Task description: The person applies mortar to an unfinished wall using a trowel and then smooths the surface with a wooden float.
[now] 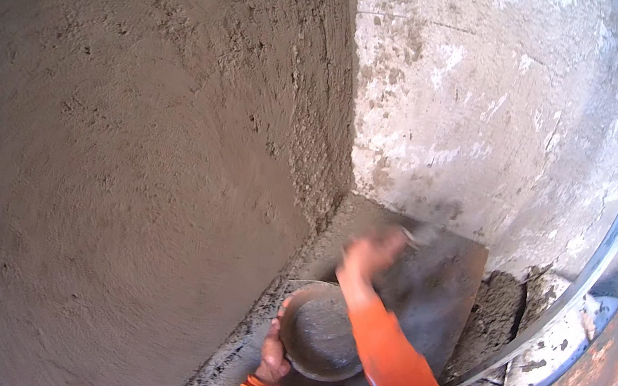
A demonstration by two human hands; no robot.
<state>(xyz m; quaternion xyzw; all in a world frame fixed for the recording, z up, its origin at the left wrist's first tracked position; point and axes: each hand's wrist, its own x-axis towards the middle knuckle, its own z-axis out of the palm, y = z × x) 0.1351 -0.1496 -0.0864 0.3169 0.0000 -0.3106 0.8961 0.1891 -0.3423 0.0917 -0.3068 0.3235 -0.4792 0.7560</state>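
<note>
My left hand (272,354) grips the near rim of a round metal pan (318,334) that holds wet grey mortar. My right hand (370,254), blurred by motion, is raised above and beyond the pan with a small trowel (415,235) in it, its blade near the foot of the whitish wall (493,117). A freshly plastered brown wall (126,162) fills the left of the view and meets the whitish wall at a corner. Both forearms wear orange sleeves.
A flat grey board (435,296) leans at the base of the whitish wall behind the pan. Loose mortar (498,306) is heaped to its right. A pale blue-white pipe (612,236) curves along the right, with rusty and spattered debris (588,379) beyond.
</note>
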